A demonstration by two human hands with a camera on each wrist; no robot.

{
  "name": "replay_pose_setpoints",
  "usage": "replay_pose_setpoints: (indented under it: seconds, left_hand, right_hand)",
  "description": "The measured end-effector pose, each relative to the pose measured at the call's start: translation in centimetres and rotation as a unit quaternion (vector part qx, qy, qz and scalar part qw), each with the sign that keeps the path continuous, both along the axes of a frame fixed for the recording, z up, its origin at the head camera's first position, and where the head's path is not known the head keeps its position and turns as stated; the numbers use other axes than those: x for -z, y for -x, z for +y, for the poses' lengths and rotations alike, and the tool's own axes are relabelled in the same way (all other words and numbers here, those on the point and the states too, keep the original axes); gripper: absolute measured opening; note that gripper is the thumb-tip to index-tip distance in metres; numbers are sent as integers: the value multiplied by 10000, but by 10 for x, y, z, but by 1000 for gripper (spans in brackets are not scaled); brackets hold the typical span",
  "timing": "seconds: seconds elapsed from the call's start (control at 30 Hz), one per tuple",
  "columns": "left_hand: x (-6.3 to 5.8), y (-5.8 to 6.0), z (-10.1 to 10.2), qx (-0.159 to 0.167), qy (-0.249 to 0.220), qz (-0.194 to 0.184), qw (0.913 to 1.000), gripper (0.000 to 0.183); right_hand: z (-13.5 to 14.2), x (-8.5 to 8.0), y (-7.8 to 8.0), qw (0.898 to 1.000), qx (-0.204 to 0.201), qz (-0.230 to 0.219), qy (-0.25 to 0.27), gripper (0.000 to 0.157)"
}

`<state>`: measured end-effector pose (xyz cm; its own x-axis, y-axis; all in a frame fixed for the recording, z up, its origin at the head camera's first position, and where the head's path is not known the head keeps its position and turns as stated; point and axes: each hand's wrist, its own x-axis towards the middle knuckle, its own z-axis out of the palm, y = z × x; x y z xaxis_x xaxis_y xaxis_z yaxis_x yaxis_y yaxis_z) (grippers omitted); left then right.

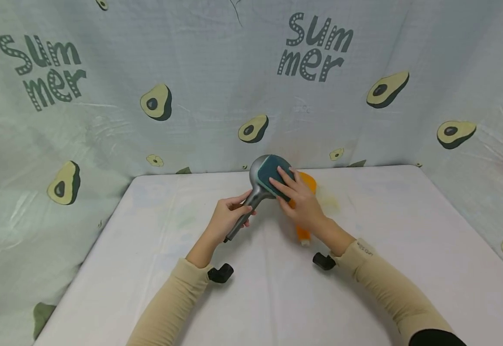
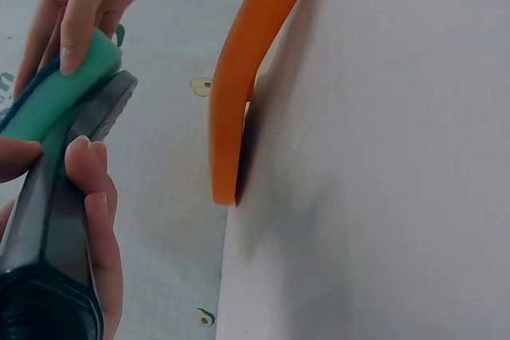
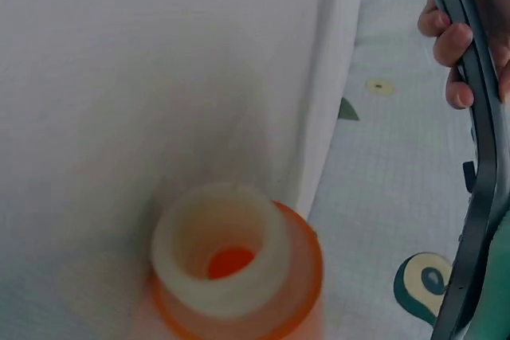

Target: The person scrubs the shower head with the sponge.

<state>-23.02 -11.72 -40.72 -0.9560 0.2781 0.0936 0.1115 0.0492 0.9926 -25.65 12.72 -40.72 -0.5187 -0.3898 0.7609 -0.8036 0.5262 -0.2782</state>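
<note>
My left hand (image 1: 225,218) grips the handle of a grey shower head (image 1: 255,172), which tilts up and to the right above the table. A green sponge (image 1: 270,169) with a dark scouring face lies against the back of that head. My right hand (image 1: 305,204) holds the sponge there, fingers over its dark face and thumb on its green foam edge in the left wrist view. Behind the right hand an orange shower head (image 1: 308,181) lies on the table, partly covered by it. Its pale hollow handle end (image 3: 231,256) shows blurred in the right wrist view.
A white-covered table (image 1: 191,202) spans the front. Behind it hangs a pale cloth (image 1: 199,86) printed with avocados and lettering. Black wrist devices (image 1: 220,273) sit at both sleeve cuffs.
</note>
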Motion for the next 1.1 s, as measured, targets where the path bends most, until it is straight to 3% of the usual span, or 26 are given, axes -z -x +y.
replay_pose_setpoints:
  seconds: [0.3,0.4,0.47,0.53,0.67,0.77,0.9,1.1]
  left_hand:
    - [1,-3,-2,-70,493,400,9980,49]
    - [1,-4,-1,-229,891,712,9932,49]
    - [-1,-4,0,-374,1207,926,9877,49]
    - [-2,-6,1,-551,1570,1153,9793,49]
    - [-4,-7,5,-868,2228,1706,9559,47]
    - [-4,-8,6,-1082,2598,2005,9384,47]
    - [-4,-8,8,-1259,2952,2144,9225,49]
    - [-6,-9,12,-1262,3501,2375,8973,46]
  right_hand:
    - [7,-11,8,9952,317,-894,256,49]
    - [4,-13,10,9966,387,-717,154,49]
    - [-1,-14,10,9989,329,-314,-96,50]
    - [-6,-15,10,9982,193,291,-486,50]
    - [-12,-18,9,9848,-104,1354,-1081,52]
    - [-13,-21,10,9842,-76,1425,-1044,53]
    - [-14,-27,11,9868,265,1384,-791,51]
    - [-30,-27,1,9709,401,1852,-1463,49]
